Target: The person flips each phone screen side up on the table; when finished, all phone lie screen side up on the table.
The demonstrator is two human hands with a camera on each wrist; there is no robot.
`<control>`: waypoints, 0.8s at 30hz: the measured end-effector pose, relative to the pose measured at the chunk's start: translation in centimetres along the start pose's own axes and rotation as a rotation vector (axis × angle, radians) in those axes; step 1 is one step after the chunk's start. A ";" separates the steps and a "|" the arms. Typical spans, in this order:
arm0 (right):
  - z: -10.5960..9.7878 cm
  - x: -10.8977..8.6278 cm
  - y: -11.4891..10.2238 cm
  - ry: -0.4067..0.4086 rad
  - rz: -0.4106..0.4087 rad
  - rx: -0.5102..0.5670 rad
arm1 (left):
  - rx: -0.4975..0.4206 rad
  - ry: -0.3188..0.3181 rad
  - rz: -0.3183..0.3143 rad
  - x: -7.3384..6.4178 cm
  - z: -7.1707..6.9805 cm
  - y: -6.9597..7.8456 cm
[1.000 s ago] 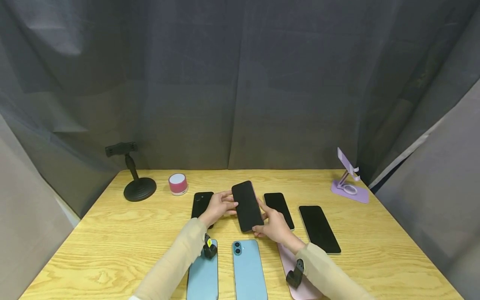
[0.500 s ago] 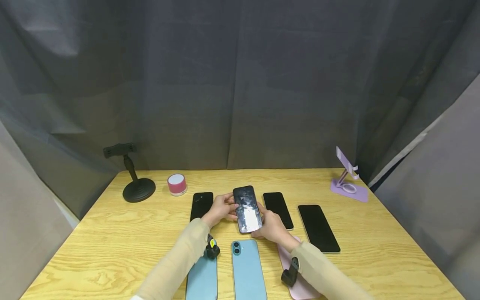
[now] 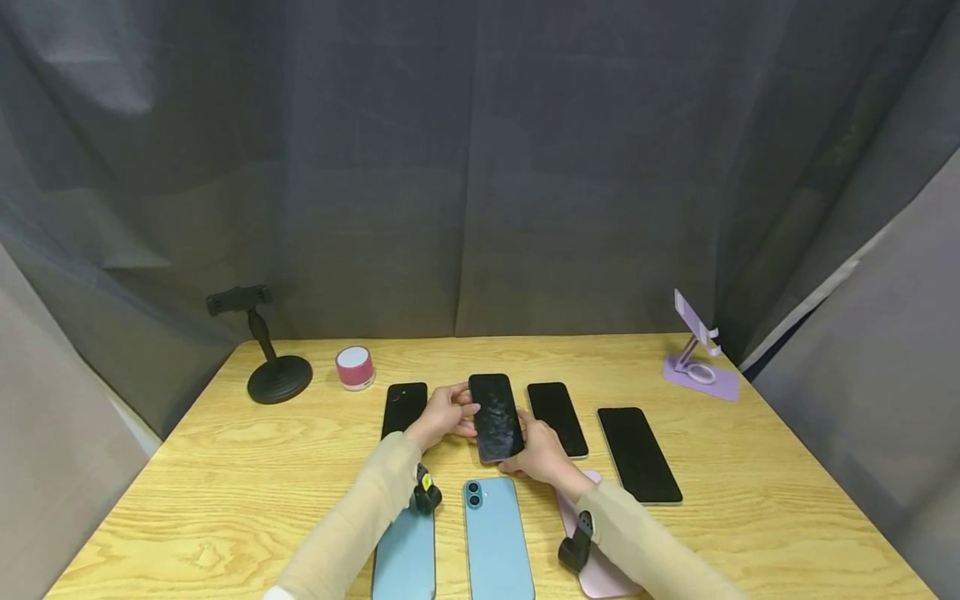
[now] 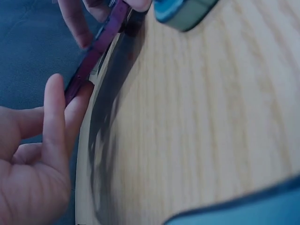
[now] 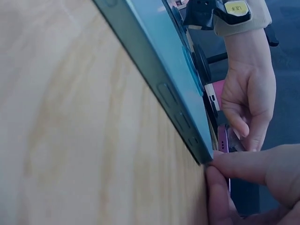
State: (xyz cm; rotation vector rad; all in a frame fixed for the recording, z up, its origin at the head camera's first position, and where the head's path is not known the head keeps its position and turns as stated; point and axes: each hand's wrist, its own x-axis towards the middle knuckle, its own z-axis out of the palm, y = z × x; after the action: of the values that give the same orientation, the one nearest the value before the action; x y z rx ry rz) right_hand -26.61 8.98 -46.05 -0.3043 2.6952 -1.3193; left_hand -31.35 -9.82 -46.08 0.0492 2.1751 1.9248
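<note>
A smartphone (image 3: 495,417) with a dark screen and a purple edge (image 4: 96,49) is held between both hands, screen up, seemingly a little above the table. My left hand (image 3: 442,415) pinches its left edge between thumb and fingers. At the lower right corner, my right hand (image 3: 542,452) grips it with thumb and fingers. The right wrist view shows the right hand (image 5: 262,178) at the near end and the left hand (image 5: 251,89) beyond. Close by lie a black phone (image 3: 405,408) to the left and another dark-screened phone (image 3: 557,418) to the right.
Two blue phones (image 3: 498,537) (image 3: 405,554) lie face down in front, one partly under the left forearm. A pink phone (image 3: 600,575) lies under the right forearm. Farther out are a dark-screened phone (image 3: 640,454), black stand (image 3: 280,379), pink round speaker-like object (image 3: 355,368) and purple stand (image 3: 701,375).
The held phone has turned straighter, and its upper end has come down slightly. A bright reflection crossed its screen half a second ago and has faded. Both hands keep hold.
</note>
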 end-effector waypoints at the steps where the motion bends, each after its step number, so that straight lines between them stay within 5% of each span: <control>1: 0.0 0.0 0.0 0.006 0.004 -0.002 | 0.001 0.001 -0.001 0.0 0.0 0.0; 12: 0.2 -0.1 -0.1 0.048 0.032 -0.108 | 0.033 0.010 -0.047 0.0 0.2 0.2; 24: -0.3 -0.3 0.1 -0.018 0.063 -0.007 | 0.164 -0.064 -0.104 -0.2 0.7 0.0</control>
State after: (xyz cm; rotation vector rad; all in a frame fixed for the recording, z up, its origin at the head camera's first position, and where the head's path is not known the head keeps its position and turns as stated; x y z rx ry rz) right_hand -26.39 9.38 -45.95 -0.2297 2.6718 -1.2836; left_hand -31.04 -9.16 -46.09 0.0252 2.2416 1.6642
